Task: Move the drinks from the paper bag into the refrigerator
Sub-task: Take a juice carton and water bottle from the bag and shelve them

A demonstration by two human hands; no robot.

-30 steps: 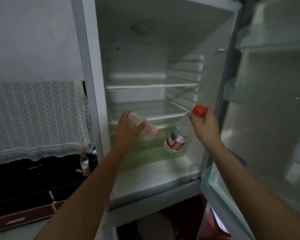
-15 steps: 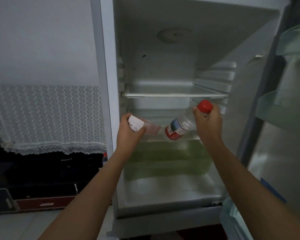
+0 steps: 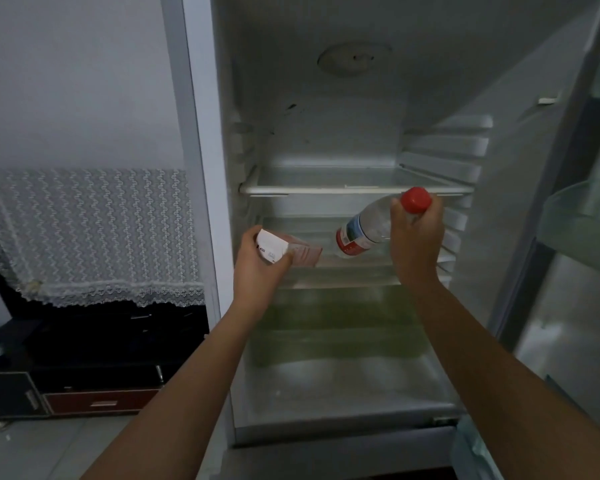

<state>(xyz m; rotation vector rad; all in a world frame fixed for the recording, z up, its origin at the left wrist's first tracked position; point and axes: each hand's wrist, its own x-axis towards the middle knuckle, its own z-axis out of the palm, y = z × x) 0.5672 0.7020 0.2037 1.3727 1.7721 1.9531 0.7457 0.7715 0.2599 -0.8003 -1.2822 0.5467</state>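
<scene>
The refrigerator [image 3: 201, 202] stands open, its white inside dim. Two clear shelves cross it: an upper shelf [image 3: 326, 190] and a lower shelf [image 3: 343, 271], with a green-tinted drawer [image 3: 336, 327] beneath. The open door [image 3: 568, 306] hangs at the right, carrying pale door racks.

The left hand [image 3: 257, 268] has its fingers wrapped round a pink-and-white carton [image 3: 291, 251], held lying over at the front left of the lower shelf. The right hand [image 3: 416, 244] grips a clear water bottle [image 3: 361, 230] at the neck, just below its red cap [image 3: 415, 199]. The bottle is tilted, base pointing in between the two shelves; whether it touches the lower one I cannot tell.

To the left, a white lace cloth [image 3: 90, 230] drapes over a dark cabinet [image 3: 101, 341] with a reddish drawer [image 3: 101, 403], against a plain pale wall [image 3: 77, 81]. A light tiled floor [image 3: 32, 452] lies near.
</scene>
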